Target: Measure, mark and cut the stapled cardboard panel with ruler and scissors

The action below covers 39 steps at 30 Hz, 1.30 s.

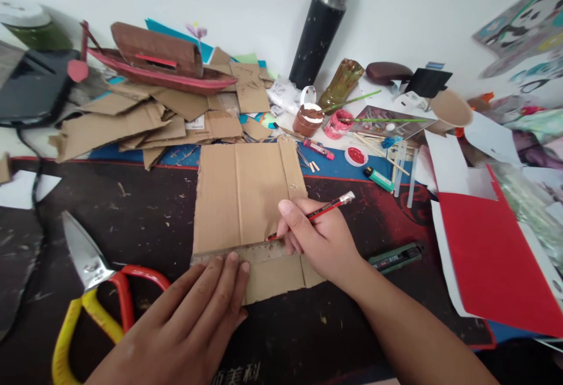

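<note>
A creased piece of brown cardboard (220, 191) lies flat on the dark mat in front of me. Across its lower part runs a clear ruler (259, 251). My left hand (197, 303) presses down on the ruler's left part with fingers stretched out flat. In my right hand (316, 235) is a red and black pencil (328, 207) with a white eraser end. Its tip touches the cardboard at the ruler's upper edge. Part of the ruler is hidden under both hands.
Large scissors (94, 273) with red and yellow handles lie at left. A green utility knife (396, 257) is right of my forearm. Behind are cardboard scraps (118, 121), a model boat (158, 65), open paint pots (338, 124) and a black thermos (317, 36). Red paper (488, 256) lies at right.
</note>
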### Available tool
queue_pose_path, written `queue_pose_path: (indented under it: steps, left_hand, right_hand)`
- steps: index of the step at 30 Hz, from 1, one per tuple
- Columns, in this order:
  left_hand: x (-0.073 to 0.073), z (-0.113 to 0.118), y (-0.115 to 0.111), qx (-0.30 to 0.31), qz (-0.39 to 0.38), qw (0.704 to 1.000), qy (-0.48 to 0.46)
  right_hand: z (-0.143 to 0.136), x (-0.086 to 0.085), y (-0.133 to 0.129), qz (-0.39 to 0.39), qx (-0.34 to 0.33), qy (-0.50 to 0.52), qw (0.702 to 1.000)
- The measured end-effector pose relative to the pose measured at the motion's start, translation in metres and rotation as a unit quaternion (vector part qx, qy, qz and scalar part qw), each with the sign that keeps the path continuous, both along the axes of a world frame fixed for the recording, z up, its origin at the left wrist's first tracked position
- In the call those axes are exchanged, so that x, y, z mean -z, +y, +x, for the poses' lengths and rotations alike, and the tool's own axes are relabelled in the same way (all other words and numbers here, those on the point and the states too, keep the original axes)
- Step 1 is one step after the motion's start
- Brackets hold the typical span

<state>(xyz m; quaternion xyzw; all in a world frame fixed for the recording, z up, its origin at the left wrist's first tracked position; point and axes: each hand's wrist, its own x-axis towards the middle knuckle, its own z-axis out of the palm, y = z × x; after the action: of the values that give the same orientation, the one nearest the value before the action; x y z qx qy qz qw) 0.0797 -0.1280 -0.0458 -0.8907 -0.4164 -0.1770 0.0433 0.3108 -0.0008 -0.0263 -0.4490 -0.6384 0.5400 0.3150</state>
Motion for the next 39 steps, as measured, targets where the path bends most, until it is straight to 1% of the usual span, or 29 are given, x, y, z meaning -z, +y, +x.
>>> queue_pose_path:
  steps: [5,9,14,19,25,30,34,39]
  left_hand:
    - [-0.004,0.001,0.001,-0.006,0.021,1.0,0.019]
    - [-0.001,0.0,0.0,-0.005,0.024,0.999,0.025]
    - [0.002,-0.003,-0.003,0.0,0.023,0.999,0.023]
    - [0.003,-0.004,-0.002,-0.006,0.035,0.999,0.027]
    - [0.004,0.0,0.002,-0.004,0.038,0.999,0.017]
    - [0.003,-0.002,0.002,0.007,0.046,0.999,0.007]
    - [0.005,-0.007,0.002,0.014,0.042,0.999,0.023]
    - [0.006,-0.006,0.005,0.021,0.011,0.999,0.032]
  right_hand:
    - [0.0,0.002,0.0,0.007,-0.004,-0.001,1.0]
    - [0.001,0.003,-0.001,0.009,-0.002,0.0,1.0]
    - [0.0,0.002,-0.001,0.01,0.026,0.033,0.999]
    - [-0.001,0.005,-0.001,0.011,0.061,0.076,0.995]
    - [-0.003,0.007,0.0,0.027,0.07,0.078,0.994]
    - [-0.005,0.008,0.002,0.029,0.076,0.084,0.993]
    - [-0.004,0.009,0.005,0.029,0.091,0.09,0.991]
    - [-0.003,0.009,0.012,0.039,0.118,0.096,0.988]
